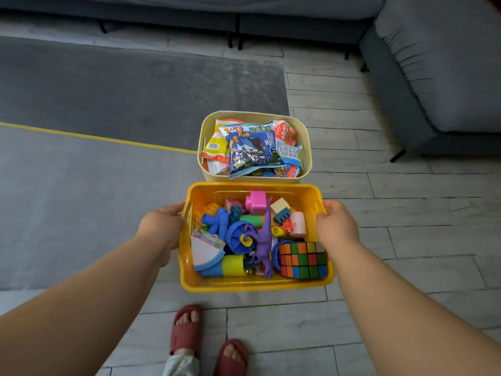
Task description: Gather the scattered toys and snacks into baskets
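Note:
An orange-yellow basket point(252, 284) is packed with toys: a colour cube point(302, 260), a purple dinosaur point(264, 246), a pink block point(256, 202) and several other plastic pieces. My left hand point(160, 226) grips its left rim and my right hand point(337, 223) grips its right rim. Directly behind it stands a pale yellow basket point(307, 147) filled with snack packets, a blue one point(252, 149) lying on top. The two baskets sit close together, the nearer one held over the floor.
A grey rug point(108, 104) with a yellow stripe covers the floor on the left. A grey sofa point(439, 77) runs along the back and right side. Pale floorboards point(406, 213) lie on the right. My feet in red slippers point(187, 332) stand below the basket.

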{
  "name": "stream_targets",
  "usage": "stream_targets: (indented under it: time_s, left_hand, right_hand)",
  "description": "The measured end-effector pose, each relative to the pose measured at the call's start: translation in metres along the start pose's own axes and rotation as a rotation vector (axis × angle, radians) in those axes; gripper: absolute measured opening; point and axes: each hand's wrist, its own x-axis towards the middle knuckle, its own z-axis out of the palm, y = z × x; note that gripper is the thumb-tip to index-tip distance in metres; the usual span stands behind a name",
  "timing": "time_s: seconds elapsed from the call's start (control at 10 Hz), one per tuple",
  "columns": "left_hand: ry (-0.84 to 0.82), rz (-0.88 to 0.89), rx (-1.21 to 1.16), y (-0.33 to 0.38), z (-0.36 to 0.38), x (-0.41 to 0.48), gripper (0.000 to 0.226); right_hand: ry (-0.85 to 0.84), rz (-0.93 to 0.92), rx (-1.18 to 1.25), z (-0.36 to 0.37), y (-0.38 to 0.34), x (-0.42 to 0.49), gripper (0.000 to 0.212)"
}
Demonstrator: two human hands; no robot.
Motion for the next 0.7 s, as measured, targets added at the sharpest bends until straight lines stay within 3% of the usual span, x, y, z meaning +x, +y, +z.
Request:
stream_targets:
  time_s: [0.4, 0.7]
  left_hand:
    - [0.022, 0.021, 0.025, -0.003, 0.004, 0.016, 0.041]
    - [0.008, 0.167, 0.313, 0.012, -0.009, -0.001, 0.053]
  right_hand:
    - [-0.006, 0.007, -0.030, 0.006, 0.003, 0.004, 0.039]
    - [-0.059, -0.083, -0.177, -0.010, -0.029, -0.022, 0.046]
